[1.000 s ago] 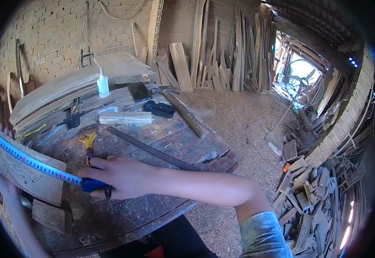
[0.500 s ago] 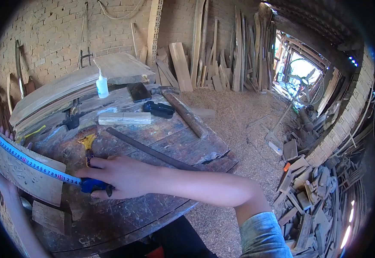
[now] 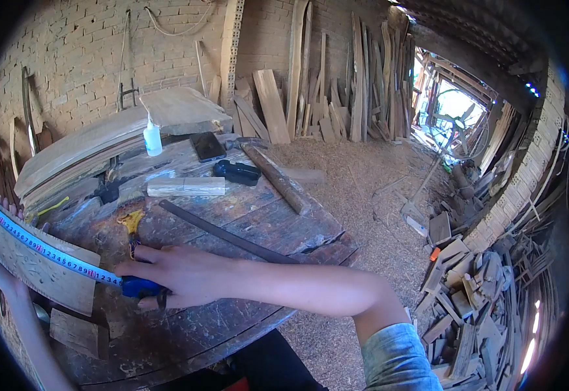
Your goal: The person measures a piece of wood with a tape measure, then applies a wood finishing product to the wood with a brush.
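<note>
My right hand (image 3: pixel 183 275) is closed around the blue case of a tape measure (image 3: pixel 141 287). Its blue-and-white blade (image 3: pixel 49 253) stretches left along a curved wooden board (image 3: pixel 40 270) and runs past the board's right end to the case. At the far left, my left hand (image 3: pixel 5 277) grips the board near the blade's end, its fingertips showing over the far edge. A yellow-handled brush (image 3: pixel 130 220) lies just beyond my right hand. Below the board sits a wood block (image 3: pixel 79 331).
On the worktable (image 3: pixel 193 339) lie a dark flat bar (image 3: pixel 225 233), a pale wood block (image 3: pixel 186 187), a hammer (image 3: pixel 274 177), a phone (image 3: pixel 207 146), a black object (image 3: pixel 237 172) and a white bottle (image 3: pixel 152 138). Scrap wood (image 3: pixel 473 313) is heaped at right.
The view has shifted slightly, so the bench items appear a little lower and farther left. Both hands keep their hold on the tape measure and the board.
</note>
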Tool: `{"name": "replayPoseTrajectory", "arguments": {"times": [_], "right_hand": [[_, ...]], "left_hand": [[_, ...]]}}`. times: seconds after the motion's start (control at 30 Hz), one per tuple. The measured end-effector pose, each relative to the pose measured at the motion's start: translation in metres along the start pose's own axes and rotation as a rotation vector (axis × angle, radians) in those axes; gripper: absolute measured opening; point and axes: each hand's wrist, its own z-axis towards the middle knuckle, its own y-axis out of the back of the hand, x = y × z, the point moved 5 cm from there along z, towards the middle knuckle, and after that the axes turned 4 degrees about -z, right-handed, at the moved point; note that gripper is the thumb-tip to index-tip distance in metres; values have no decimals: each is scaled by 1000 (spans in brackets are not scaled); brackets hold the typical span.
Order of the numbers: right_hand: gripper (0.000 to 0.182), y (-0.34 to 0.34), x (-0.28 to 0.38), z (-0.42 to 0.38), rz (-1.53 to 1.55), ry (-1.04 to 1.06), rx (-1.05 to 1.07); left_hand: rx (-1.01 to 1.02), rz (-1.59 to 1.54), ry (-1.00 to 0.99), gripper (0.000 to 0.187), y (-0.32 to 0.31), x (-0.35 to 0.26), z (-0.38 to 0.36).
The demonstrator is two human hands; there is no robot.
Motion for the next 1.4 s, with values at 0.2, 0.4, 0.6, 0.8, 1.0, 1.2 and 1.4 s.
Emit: {"name": "replayPoseTrajectory", "arguments": {"times": [0.2, 0.4, 0.6, 0.8, 1.0, 1.2, 1.4], "right_hand": [[58, -5, -4, 1, 66, 30, 29], [57, -6, 5, 3, 27, 24, 24], [55, 0, 10, 9, 64, -46, 124], [51, -2, 9, 5, 38, -58, 86], [51, -3, 7, 5, 39, -41, 97], [53, -2, 9, 6, 10, -59, 139], [56, -2, 6, 4, -80, -31, 83]], "left_hand": [[12, -30, 22, 84, 3, 1, 7], [140, -110, 85, 84, 36, 3, 26], [247, -65, 76, 84, 45, 2, 36], [231, -88, 61, 86, 40, 3, 30], [166, -120, 86, 86, 65, 2, 48], [240, -154, 112, 86, 75, 7, 61], [474, -163, 147, 88, 50, 9, 35]]}}
